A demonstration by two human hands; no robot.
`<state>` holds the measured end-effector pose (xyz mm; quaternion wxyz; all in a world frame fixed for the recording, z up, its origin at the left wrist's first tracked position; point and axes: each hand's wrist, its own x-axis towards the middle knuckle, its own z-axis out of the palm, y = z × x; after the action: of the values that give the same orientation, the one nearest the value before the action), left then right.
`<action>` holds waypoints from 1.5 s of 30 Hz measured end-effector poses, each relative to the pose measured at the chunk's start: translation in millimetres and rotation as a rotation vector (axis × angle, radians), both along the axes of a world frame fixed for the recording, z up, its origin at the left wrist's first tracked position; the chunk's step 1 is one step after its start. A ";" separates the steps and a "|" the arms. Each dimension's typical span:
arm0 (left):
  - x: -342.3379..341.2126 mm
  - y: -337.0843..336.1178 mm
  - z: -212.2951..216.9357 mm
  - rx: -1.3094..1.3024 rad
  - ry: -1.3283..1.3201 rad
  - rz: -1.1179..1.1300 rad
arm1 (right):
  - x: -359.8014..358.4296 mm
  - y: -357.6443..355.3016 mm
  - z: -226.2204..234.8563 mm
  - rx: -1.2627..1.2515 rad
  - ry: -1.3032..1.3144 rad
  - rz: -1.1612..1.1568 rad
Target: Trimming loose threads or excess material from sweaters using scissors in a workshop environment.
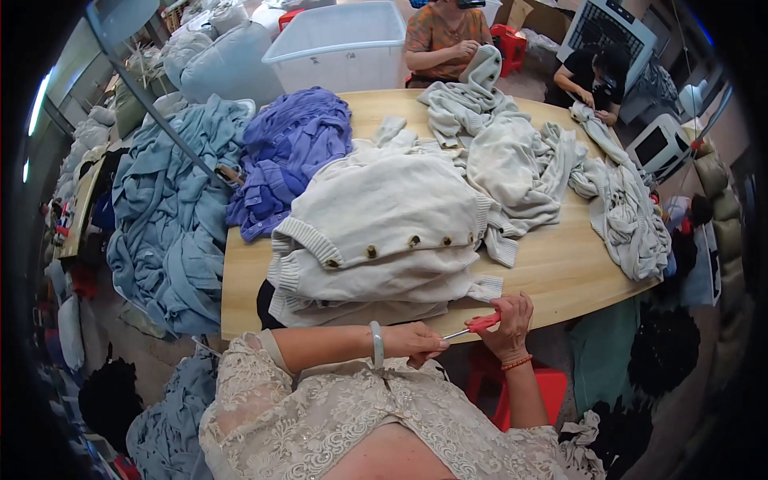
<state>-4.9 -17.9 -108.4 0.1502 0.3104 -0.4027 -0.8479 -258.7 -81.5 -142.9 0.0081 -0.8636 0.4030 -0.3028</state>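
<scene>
Near the table's front edge I hold a slim red-handled tool with a thin metal shaft (pixel 458 333). My right hand (pixel 514 330) is closed round its red handle. At the shaft's other end my left hand (pixel 418 342) is closed, its fingers pinching the tip; whether anything else is in that pinch is hidden. Just beyond my hands lies a stack of cream knit cardigans (pixel 384 208), with dark buttons along the ribbed band of the top one. A ribbed cuff (pixel 485 288) from the stack lies close to my right hand.
The wooden table (pixel 560 282) also bears purple knitwear (pixel 292 152) and more cream knitwear (pixel 516 164). Blue-grey garments (pixel 172 216) are heaped at left. Two people work across the table, one handling a cream garment. A red stool (pixel 550 392) stands below; a clear tub (pixel 340 44) stands behind.
</scene>
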 end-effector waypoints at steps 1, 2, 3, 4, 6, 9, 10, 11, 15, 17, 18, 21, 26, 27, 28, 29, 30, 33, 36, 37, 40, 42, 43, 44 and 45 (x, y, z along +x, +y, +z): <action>7.4 12.8 7.8 0.056 0.060 0.032 | 12.7 4.8 -4.4 -0.071 -0.069 0.006; 12.1 29.6 8.0 0.069 0.077 0.078 | 23.8 12.3 -12.0 -0.045 -0.101 -0.013; 16.7 41.5 13.3 0.083 0.099 0.121 | 35.6 18.8 -14.1 -0.056 -0.097 0.002; 24.1 54.6 20.8 0.123 0.137 0.147 | 47.9 25.4 -15.1 -0.030 -0.149 -0.001; 39.2 78.4 9.8 -0.049 0.180 0.170 | 67.0 37.3 -14.8 0.010 -0.209 0.048; 69.9 104.2 4.6 -0.236 0.013 0.138 | 75.1 48.9 -8.8 0.036 -0.108 0.210; 79.6 112.1 4.8 -0.352 -0.083 0.105 | 76.7 53.1 -6.0 0.033 -0.105 0.210; 89.2 118.7 1.9 -0.355 -0.140 0.052 | 77.6 55.7 -2.5 0.041 -0.058 0.229; 118.5 155.5 -11.8 -0.445 -0.257 -0.138 | 69.4 60.5 8.6 0.033 0.059 0.187; 124.5 166.3 -12.0 -0.346 -0.313 -0.291 | 63.2 63.3 17.0 -0.001 0.136 0.158; 126.3 172.8 -20.0 -0.347 -0.313 -0.295 | 60.3 64.8 22.3 -0.011 0.180 0.159; 130.8 186.2 -33.7 -0.498 -0.250 -0.207 | 54.1 70.7 35.3 -0.005 0.256 0.193; 123.7 180.6 -45.1 -0.359 -0.161 -0.251 | 58.1 77.5 44.7 -0.032 0.437 0.253; 121.4 180.6 -49.8 -0.328 -0.142 -0.220 | 61.6 79.0 42.4 -0.021 0.475 0.246; 120.4 180.4 -64.5 -0.331 -0.144 -0.223 | 66.5 80.5 38.7 -0.009 0.512 0.239; 121.1 180.9 -85.4 -0.319 -0.146 -0.226 | 71.9 82.9 34.1 0.005 0.590 0.226; 123.2 178.6 -91.8 -0.309 -0.150 -0.232 | 70.4 84.9 22.0 0.016 0.667 0.206; 132.4 183.8 -128.4 -0.295 -0.284 -0.224 | 67.3 99.9 -9.5 0.098 0.892 0.156; 142.4 206.4 -197.9 -0.370 -0.170 -0.149 | 73.3 109.5 -21.2 0.157 0.873 0.147; 142.6 209.9 -208.1 -0.392 -0.169 -0.123 | 77.8 107.8 -20.2 0.177 0.817 0.169; 137.6 206.2 -183.2 -0.296 -0.239 -0.138 | 96.6 105.5 -1.1 0.210 0.685 0.237; 136.2 206.5 -167.7 -0.337 -0.246 -0.103 | 111.0 99.1 14.7 0.231 0.519 0.306; 135.8 205.7 -158.2 -0.331 -0.236 -0.090 | 115.4 96.2 22.6 0.233 0.484 0.325; 136.9 203.8 -139.3 -0.308 -0.191 -0.049 | 115.7 93.9 31.0 0.237 0.450 0.331; 138.6 204.3 -131.8 -0.359 -0.161 -0.044 | 116.4 91.8 38.9 0.223 0.425 0.323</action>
<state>133.7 186.5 -240.2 0.1520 0.3364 -0.5649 -0.7380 -142.3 10.4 -104.0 0.0668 -0.9545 0.2835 -0.0636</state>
